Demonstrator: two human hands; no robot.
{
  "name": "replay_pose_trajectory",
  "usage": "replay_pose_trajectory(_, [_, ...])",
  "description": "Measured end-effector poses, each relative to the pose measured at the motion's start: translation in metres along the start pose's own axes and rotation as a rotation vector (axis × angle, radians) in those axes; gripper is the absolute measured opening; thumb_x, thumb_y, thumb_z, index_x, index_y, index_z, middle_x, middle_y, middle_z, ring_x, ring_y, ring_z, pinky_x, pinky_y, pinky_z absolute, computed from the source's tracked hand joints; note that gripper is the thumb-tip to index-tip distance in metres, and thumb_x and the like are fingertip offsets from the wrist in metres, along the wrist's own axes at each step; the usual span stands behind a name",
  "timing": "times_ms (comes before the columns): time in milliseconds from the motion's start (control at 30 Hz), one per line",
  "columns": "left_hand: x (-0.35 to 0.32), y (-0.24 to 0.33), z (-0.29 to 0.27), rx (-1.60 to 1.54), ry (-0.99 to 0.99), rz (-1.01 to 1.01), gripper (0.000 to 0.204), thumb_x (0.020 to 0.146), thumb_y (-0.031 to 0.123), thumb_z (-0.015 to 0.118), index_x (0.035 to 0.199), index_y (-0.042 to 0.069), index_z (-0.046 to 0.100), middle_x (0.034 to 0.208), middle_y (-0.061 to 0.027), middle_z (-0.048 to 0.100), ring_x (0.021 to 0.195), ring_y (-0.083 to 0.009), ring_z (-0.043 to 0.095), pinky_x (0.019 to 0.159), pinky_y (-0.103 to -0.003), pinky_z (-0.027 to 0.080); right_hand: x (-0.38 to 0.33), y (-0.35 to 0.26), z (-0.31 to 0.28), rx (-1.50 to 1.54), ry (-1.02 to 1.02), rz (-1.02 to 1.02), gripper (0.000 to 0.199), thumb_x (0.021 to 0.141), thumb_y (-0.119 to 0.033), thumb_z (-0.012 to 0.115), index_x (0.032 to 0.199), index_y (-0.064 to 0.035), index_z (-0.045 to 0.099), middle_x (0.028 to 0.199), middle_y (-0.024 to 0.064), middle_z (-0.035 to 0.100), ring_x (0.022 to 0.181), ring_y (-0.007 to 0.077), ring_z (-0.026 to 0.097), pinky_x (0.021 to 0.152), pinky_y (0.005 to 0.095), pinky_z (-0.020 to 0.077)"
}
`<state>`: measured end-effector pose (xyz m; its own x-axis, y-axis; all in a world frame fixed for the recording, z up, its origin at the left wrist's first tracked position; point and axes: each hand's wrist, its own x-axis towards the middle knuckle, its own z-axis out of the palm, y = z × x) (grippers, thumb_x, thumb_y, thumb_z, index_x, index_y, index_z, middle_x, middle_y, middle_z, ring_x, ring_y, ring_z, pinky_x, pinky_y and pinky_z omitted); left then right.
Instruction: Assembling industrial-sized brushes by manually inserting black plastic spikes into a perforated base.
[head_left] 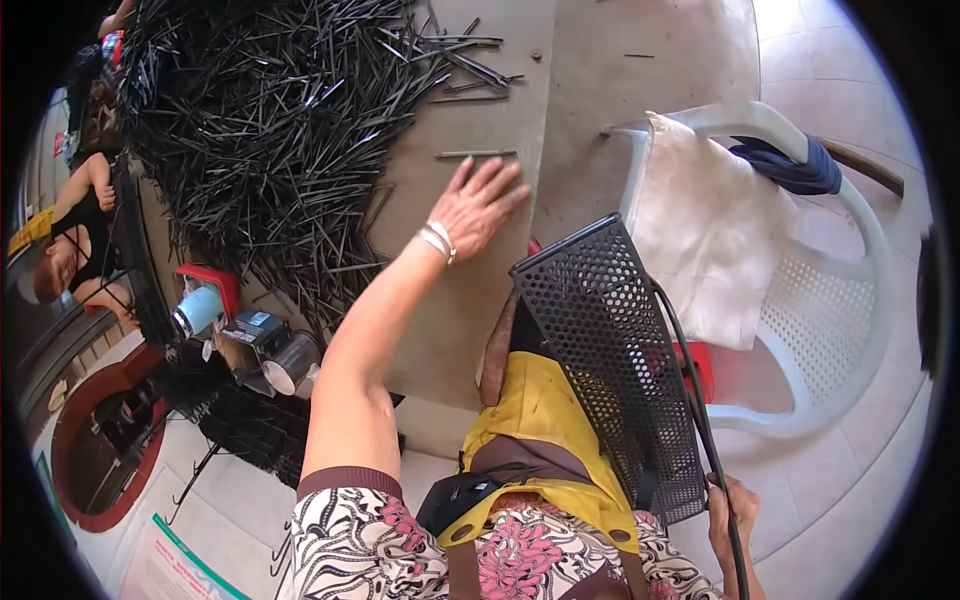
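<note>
My left hand [478, 210] is stretched over the table with its fingers spread and nothing in it. Just beyond its fingertips lies a single thin strip [475, 154]. On the right, a black perforated metal basket [610, 330] leans on end beside my lap, against the table's edge. A long black rod [690, 385] runs along its right side. Low on that side, my right hand [735, 505] has its fingers closed around the basket's edge and rod; its grip is partly hidden. A large heap of thin black strips [270, 130] covers the table's left part.
A pale plastic armchair [850, 330] with a white cloth [700, 230] and dark blue cloth [790, 165] stands at right. Left of the table are a red container [222, 285], a blue cup [198, 310], a clear cup [290, 368] and a round brown-rimmed opening [65, 450]. Another person [80, 240] sits far left.
</note>
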<state>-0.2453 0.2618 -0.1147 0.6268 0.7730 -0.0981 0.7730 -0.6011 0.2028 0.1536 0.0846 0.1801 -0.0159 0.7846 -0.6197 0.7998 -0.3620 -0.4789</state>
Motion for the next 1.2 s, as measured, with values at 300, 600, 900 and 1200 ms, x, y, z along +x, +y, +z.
replay_pose_trajectory(300, [0.106,-0.122,-0.018,0.056,0.208,-0.472,0.045,0.084,0.034,0.046,0.122,0.010,0.043,0.127,-0.0140,0.040,0.115,-0.0334,0.039,0.093,-0.041,0.038,0.016,-0.015,0.007,-0.017,-0.042,0.027,0.019,0.077,-0.005,0.049,0.086,0.0091,0.059,0.053,0.0089,0.052,0.045,0.0129,0.049,0.043,0.0258,0.0379])
replay_pose_trajectory(600, [-0.021,-0.027,-0.036,-0.135,0.444,-0.258,0.047,0.066,0.002,0.057,0.113,0.006,0.051,0.120,-0.0166,0.046,0.110,-0.0348,0.044,0.093,-0.045,0.037,0.043,-0.052,-0.016,-0.153,-0.113,-0.081,0.016,0.075,-0.004,0.050,0.084,0.0064,0.059,0.055,0.0098,0.050,0.047,0.0176,0.048,0.046,0.0295,0.0364])
replay_pose_trajectory(900, [-0.220,0.004,-0.039,0.123,-0.302,-0.335,0.060,0.069,0.013,0.054,0.128,0.015,0.041,0.140,-0.0052,0.028,0.130,-0.0218,0.023,0.105,-0.046,0.016,0.104,-0.113,-0.027,-0.337,-0.212,-0.454,0.023,0.072,-0.012,0.063,0.089,0.0029,0.057,0.060,0.0126,0.045,0.051,0.0274,0.044,0.046,0.0361,0.0328])
replay_pose_trajectory(1200, [-0.199,0.078,-0.072,-1.508,0.715,-1.160,0.058,0.084,0.025,0.057,0.126,-0.007,0.034,0.123,-0.0129,0.045,0.113,-0.0178,0.041,0.096,-0.029,0.031,0.169,-0.219,-0.012,-0.771,-0.460,-0.800,0.033,0.066,-0.016,0.066,0.096,-0.0051,0.058,0.072,0.0110,0.045,0.075,0.0301,0.046,0.069,0.0396,0.0356])
